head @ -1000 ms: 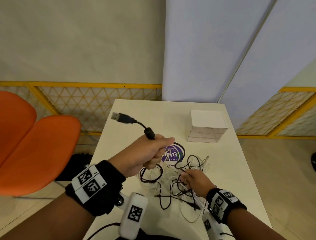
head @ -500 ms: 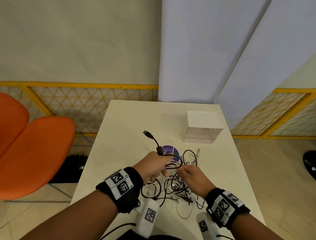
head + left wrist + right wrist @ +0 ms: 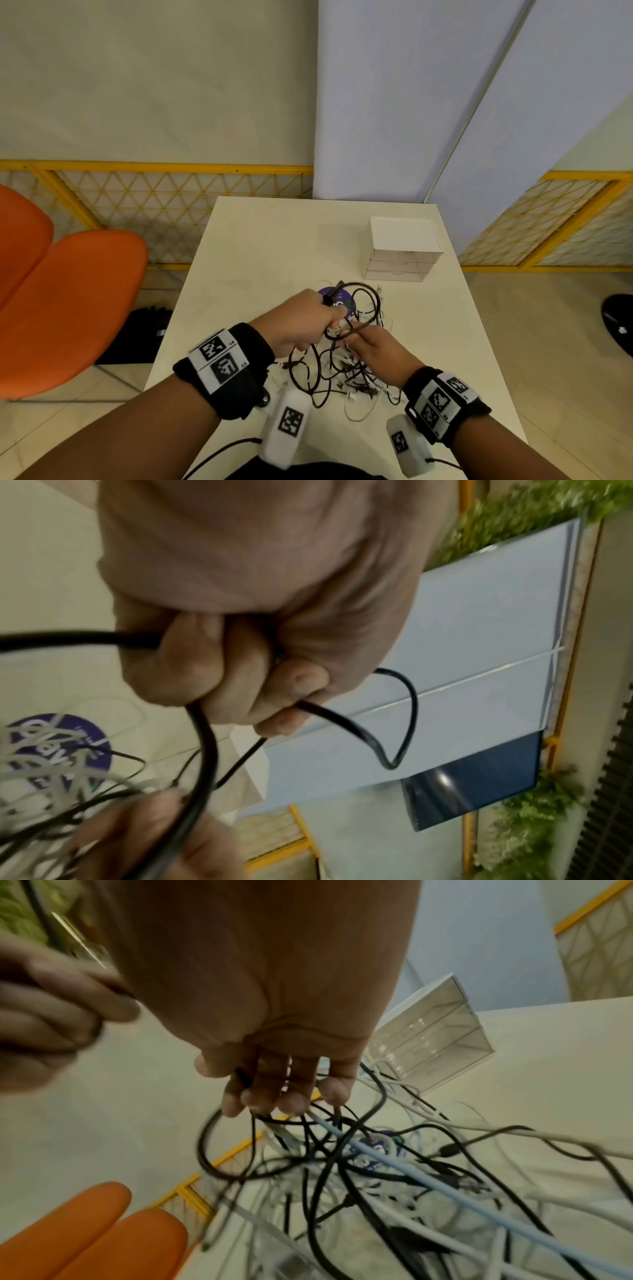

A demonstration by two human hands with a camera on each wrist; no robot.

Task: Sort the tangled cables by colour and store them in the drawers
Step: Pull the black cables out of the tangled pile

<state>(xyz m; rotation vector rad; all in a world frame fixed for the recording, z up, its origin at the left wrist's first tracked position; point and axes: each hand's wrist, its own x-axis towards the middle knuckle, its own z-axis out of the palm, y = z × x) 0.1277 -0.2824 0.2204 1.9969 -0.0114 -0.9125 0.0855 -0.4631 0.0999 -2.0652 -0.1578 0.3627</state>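
A tangle of black and white cables [image 3: 342,377] lies on the cream table [image 3: 267,246]. My left hand [image 3: 318,318] is a fist gripping a thick black cable [image 3: 368,308], which arches in a loop above the pile. The left wrist view shows that cable [image 3: 202,737] running out of the left hand [image 3: 246,656] on both sides. My right hand [image 3: 359,341] is just right of the left one, pinching the same black cable low on its loop. In the right wrist view the right hand [image 3: 270,1093] has its fingertips among black strands and a pale blue-white cable [image 3: 394,1164].
A small white drawer unit [image 3: 400,250] with clear drawer fronts [image 3: 435,1042] stands shut at the back right of the table. A purple round sticker [image 3: 337,301] lies under the cables. Orange chairs [image 3: 68,301] stand to the left, with a black bag [image 3: 144,329] on the floor.
My left hand has come down from a raised position to just above the pile, and the black cable's plug end now bends over in a loop. My right hand has risen to meet it.
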